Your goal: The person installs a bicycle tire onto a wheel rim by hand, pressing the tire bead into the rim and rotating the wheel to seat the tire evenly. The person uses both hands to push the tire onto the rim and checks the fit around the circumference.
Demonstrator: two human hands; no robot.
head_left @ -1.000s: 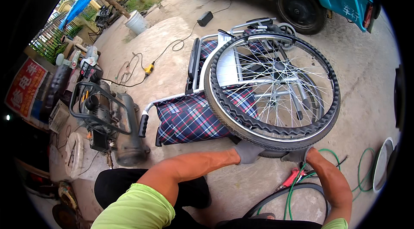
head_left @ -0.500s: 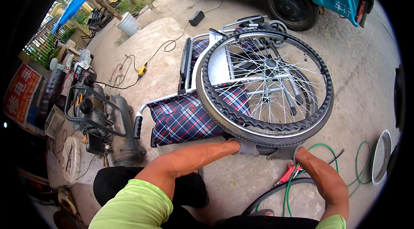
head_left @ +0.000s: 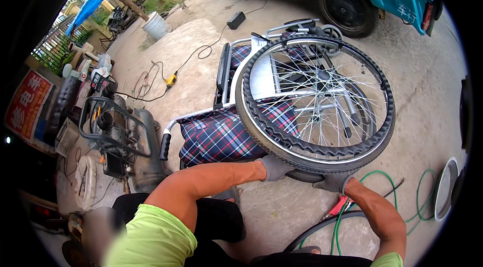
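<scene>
Left hand (head_left: 275,168): set right at the wheel (head_left: 323,74)
Right hand (head_left: 333,184): tucked beneath its near edge
Grips: fingers hidden, cannot be told

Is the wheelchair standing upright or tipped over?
Tipped onto its side. The wheelchair lies with one large spoked wheel facing up, and a black-gripped push handle sticking out sideways at the left.

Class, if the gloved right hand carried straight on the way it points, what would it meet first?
Most likely the black tyre section showing beneath the near edge of the upper wheelchair wheel; the right hand may even be touching it, as depth there is unclear.
</scene>
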